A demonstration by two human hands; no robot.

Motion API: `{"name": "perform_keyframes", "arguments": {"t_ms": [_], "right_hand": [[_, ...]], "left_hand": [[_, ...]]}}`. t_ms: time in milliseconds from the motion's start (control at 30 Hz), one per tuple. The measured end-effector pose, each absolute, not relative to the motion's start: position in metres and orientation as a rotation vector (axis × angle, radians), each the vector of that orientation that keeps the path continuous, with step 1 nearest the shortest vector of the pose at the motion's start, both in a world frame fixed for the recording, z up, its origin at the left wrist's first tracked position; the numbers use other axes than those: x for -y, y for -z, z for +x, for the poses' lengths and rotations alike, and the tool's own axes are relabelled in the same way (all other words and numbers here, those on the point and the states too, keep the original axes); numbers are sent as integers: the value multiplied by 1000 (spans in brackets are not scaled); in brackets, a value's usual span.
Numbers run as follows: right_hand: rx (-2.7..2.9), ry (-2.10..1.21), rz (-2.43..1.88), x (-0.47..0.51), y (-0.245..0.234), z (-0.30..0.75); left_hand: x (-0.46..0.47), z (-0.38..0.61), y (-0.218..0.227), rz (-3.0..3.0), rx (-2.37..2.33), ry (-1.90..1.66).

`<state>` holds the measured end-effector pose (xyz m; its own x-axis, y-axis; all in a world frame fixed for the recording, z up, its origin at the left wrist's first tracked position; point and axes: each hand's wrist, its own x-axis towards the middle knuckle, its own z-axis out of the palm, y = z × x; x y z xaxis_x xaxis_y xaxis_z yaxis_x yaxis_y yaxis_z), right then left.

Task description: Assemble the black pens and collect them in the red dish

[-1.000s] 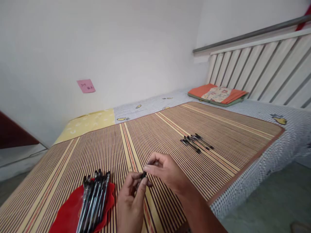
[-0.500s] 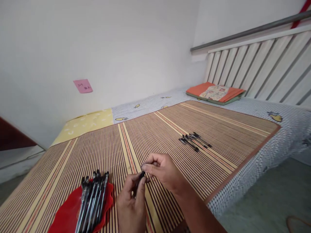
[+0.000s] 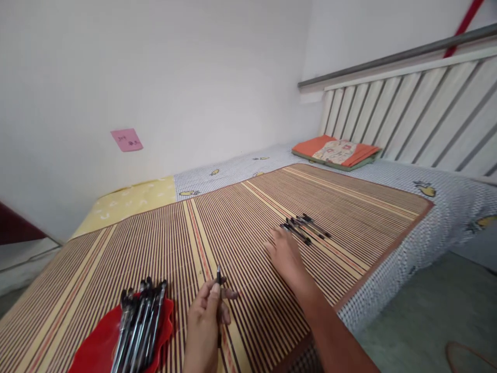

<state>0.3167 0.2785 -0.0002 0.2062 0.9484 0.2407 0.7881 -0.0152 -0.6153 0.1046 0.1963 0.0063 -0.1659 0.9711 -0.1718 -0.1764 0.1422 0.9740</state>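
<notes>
Near the bottom centre, my left hand is closed around a dark pen, which stands upright with its pointed tip bare above the thumb. The lower part of this pen is mostly hidden by the hand. My right hand is stretched forward over the striped mat, fingers apart, right beside a row of dark pens. Nothing shows in it, though its palm side is hidden. To the left of my left hand, several clear-barrelled pens with black ends lie bunched on a red scalloped plate.
The striped mat covers a bed with a checked sheet. A folded orange cloth lies by the white slatted headboard. A yellow cloth borders the wall, which bears a pink note.
My hands have come apart. The right hand has moved forward and right to the row of pens, while the left keeps its pen, now with the tip showing. The view has shifted slightly.
</notes>
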Motion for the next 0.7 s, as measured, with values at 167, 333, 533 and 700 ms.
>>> {"name": "perform_keyframes", "arguments": {"t_ms": [167,333,533,700], "right_hand": [[1684,-19,-2218,-301,44,361],[1721,3,-2266,-306,55,365],[1797,33,-2158,-298,41,359],[1730,70,-2131,-292,23,345]], "left_hand": [[-200,111,-3,599,-1154,-1339],[-201,114,-8,542,-1132,-1350],[-201,112,-8,504,-1179,-1368],[-202,111,-3,498,-1151,-1361]]}}
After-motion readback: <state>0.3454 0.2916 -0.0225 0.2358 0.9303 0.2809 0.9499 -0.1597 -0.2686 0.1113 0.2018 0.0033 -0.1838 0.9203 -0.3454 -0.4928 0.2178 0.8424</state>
